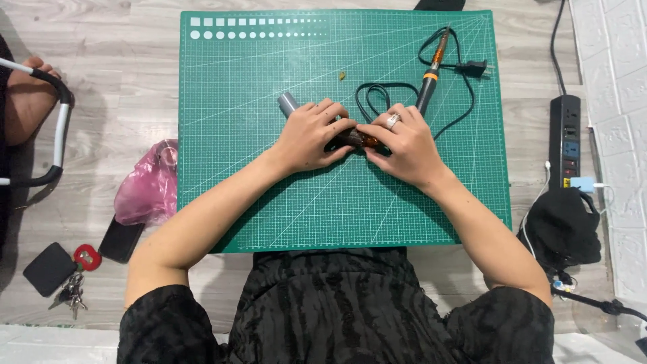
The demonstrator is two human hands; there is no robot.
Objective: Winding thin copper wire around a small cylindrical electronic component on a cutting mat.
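From the head view I see both of my hands meeting at the middle of the green cutting mat [269,202], which lies on the pale wood-grain surface [121,87]; the left hand [306,138] is clenched around a dark tool with an amber handle [356,139], whose grey cylindrical end [288,102] pokes out past the knuckles toward the mat's far side; the right hand [404,145], wearing one ring [393,121], is closed on the near end of the same tool, fingertips touching those of the left hand; I judge the step in hand to be working the two ends of this tool against each other, twisting or pulling, though I cannot tell which; the next move, as I read it, calls for a firm hold on the left and a controlled turn on the right, kept low over the mat. Counting: one mat; one held tool; one soldering iron [431,71] with orange bands lying just beyond the right hand, its black cord [377,94] looped beside it and its plug [474,68] loose on the mat; one small yellowish scrap [342,76]; one pink plastic bag [145,189]; one dark phone [121,239]; one bunch of keys [73,286]; one black power strip [565,138]; another person's hand [30,94] at the left edge.
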